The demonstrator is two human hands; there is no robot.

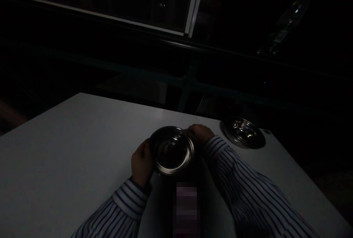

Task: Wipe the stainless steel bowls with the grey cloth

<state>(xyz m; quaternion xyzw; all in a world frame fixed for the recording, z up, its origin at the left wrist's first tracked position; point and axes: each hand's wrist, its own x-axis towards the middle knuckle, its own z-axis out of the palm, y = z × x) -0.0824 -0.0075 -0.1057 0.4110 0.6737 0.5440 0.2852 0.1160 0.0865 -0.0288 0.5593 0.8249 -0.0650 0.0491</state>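
A shiny metal bowl [171, 153] is held over the white table, its open side towards me. Its left rim is gripped by my left hand [142, 163], fingers curled at the edge. On the upper right rim my right hand [200, 134] is closed too; the fingertips are partly lost in the dark. Both arms wear striped sleeves. To the right of my right hand lies a round, shiny metal dish or lid [244, 132] with a stepped rim; the dimness hides which it is.
The white table [82, 150] stretches left and right under my arms. Beyond its far edge stand dark frame bars [190, 80] and a window frame [190, 14]. A clear plastic bottle [289, 17] is at the upper right. A blurred patch covers the lower middle.
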